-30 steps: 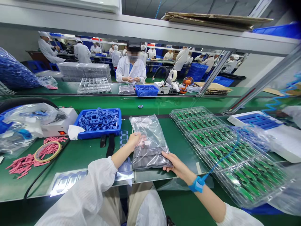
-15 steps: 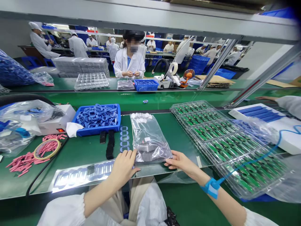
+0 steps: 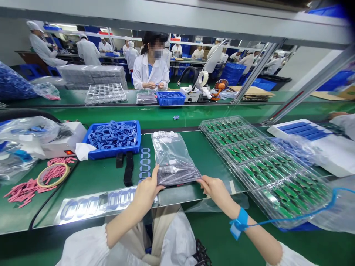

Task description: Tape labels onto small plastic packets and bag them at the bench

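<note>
A clear plastic bag [image 3: 170, 151] lies on the green bench mat, with a dark striped stack of strips [image 3: 177, 175] in its lower end. My left hand [image 3: 147, 193] grips the bag's lower left edge. My right hand [image 3: 215, 191] pinches its lower right corner. A blue wrist strap [image 3: 240, 220] circles my right wrist, and its blue cord [image 3: 294, 218] runs off to the right. Left of the bag lie black straps [image 3: 128, 169] and a column of small blue rings [image 3: 144, 166].
A blue tray [image 3: 111, 151] of blue rings and a white machine [image 3: 66, 140] stand at left, near pink pieces [image 3: 27, 190] and a tape roll [image 3: 53, 175]. Stacked trays of green circuit boards [image 3: 266, 170] fill the right. A co-worker [image 3: 151, 66] sits across the bench.
My left hand has moved from the bag's upper part down to its lower left edge. Both hands now hold the bag's lower end, and the view has shifted slightly.
</note>
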A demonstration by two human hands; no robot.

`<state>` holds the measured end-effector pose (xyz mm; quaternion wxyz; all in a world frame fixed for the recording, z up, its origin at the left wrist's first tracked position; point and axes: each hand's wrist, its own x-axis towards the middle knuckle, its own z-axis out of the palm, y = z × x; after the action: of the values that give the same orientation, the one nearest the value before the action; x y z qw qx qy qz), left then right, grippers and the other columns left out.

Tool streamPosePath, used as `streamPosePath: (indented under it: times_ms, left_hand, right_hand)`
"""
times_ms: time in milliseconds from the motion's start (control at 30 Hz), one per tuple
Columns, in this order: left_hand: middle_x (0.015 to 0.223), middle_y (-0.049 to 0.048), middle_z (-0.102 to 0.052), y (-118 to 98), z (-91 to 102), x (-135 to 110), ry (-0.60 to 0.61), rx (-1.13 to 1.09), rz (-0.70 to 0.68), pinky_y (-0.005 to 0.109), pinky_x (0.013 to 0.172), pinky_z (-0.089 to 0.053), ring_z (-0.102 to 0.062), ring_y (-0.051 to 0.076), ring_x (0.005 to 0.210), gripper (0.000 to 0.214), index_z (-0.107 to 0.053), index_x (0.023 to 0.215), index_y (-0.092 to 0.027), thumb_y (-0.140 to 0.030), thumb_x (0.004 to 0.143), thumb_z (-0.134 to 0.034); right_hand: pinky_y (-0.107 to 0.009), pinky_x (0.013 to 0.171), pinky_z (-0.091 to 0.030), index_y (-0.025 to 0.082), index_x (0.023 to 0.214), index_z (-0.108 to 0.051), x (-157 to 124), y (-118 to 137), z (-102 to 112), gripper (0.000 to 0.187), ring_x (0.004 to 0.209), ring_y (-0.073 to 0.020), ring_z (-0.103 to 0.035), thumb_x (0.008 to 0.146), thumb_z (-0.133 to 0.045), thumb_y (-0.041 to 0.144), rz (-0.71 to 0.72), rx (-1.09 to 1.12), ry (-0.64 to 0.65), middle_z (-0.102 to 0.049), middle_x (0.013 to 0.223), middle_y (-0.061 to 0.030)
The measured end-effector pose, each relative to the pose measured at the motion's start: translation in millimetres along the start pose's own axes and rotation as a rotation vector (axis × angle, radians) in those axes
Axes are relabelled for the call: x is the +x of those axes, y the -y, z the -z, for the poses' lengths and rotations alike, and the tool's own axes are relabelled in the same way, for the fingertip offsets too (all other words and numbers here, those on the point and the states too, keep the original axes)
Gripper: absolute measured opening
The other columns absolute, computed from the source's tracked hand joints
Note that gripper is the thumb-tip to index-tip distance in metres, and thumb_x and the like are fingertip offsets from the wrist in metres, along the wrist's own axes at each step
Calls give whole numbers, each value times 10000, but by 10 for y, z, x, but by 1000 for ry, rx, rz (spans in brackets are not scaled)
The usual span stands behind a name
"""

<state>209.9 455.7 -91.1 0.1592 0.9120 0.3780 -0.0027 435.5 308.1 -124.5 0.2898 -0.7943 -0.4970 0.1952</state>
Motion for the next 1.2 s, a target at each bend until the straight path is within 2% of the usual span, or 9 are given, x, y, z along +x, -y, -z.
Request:
streamPosePath:
  times_ms: [167, 300, 500, 567, 667, 767, 933, 1067, 1200]
  left_hand:
    - [699, -14, -659, 16, 10, 24, 12, -186, -4, 265, 645, -424, -651, 194, 706, 525, -234, 1378, -147, -233, 903, -443]
    - [677, -9, -670, -29, 29, 63, 16, -202, 42, 271, 619, -413, -666, 209, 692, 532, -232, 1376, -138, -178, 877, -413]
    - [819, 82, -701, -75, 42, 122, -3, -135, 121, 282, 598, -421, -677, 273, 787, 822, -116, 1423, -122, -501, 818, -523]
    - [847, 105, -704, -73, 29, 143, 18, -78, 112, 283, 614, -425, -681, 272, 794, 764, -109, 1426, -127, -425, 848, -510]
    - [841, 102, -707, -78, 13, 161, 45, -47, 75, 291, 641, -433, -682, 263, 798, 661, -116, 1428, -137, -234, 871, -458]
    - [853, 101, -705, -99, 12, 168, 48, -28, 35, 304, 662, -444, -678, 259, 814, 609, -159, 1423, -144, -159, 864, -402]
    - [846, 95, -708, -94, 34, 195, 19, 3, 44, 330, 678, -465, -678, 268, 807, 591, -226, 1401, -148, -156, 836, -397]
    - [885, 104, -710, -34, 52, 224, -2, 18, 72, 340, 659, -482, -676, 283, 805, 625, -220, 1399, -132, -270, 837, -457]
    - [861, 112, -713, -48, 33, 239, 15, 46, 25, 330, 686, -484, -679, 258, 797, 580, -216, 1411, -119, -176, 859, -386]
  right_hand:
    - [-256, 518, -304, 200, 556, -466, -5, 68, 20, 440, 445, -135, -495, 890, -350, 462, 89, -142, -75, -551, 498, -40]
    - [-265, 505, -271, 199, 521, -459, 14, 140, -24, 431, 461, -144, -504, 878, -352, 414, 95, -207, -132, -547, 500, -51]
    - [-239, 513, -371, 196, 801, -573, 132, 157, -22, 327, 578, -180, -611, 771, -555, 521, 20, -200, -179, -644, 667, -42]
    - [-241, 502, -381, 199, 772, -562, 167, 156, -30, 335, 572, -193, -619, 749, -584, 532, 9, -188, -160, -639, 639, -39]
    - [-223, 502, -388, 207, 667, -528, 187, 179, -52, 276, 498, -155, -601, 836, -492, 422, 32, -151, -88, -617, 564, -7]
    - [-213, 521, -389, 207, 669, -528, 175, 219, -65, 261, 490, -136, -598, 869, -415, 331, 63, -138, -60, -619, 564, 3]
    - [-224, 535, -364, 202, 668, -525, 155, 227, -79, 225, 507, -140, -585, 847, -404, 265, 102, -175, -74, -613, 580, -5]
    - [-232, 517, -329, 208, 709, -528, 154, 183, -94, 246, 539, -160, -579, 849, -477, 403, 103, -209, -143, -606, 591, -9]
    - [-237, 498, -290, 211, 705, -500, 142, 172, -118, 297, 516, -160, -564, 857, -482, 466, 114, -236, -200, -597, 576, -10]
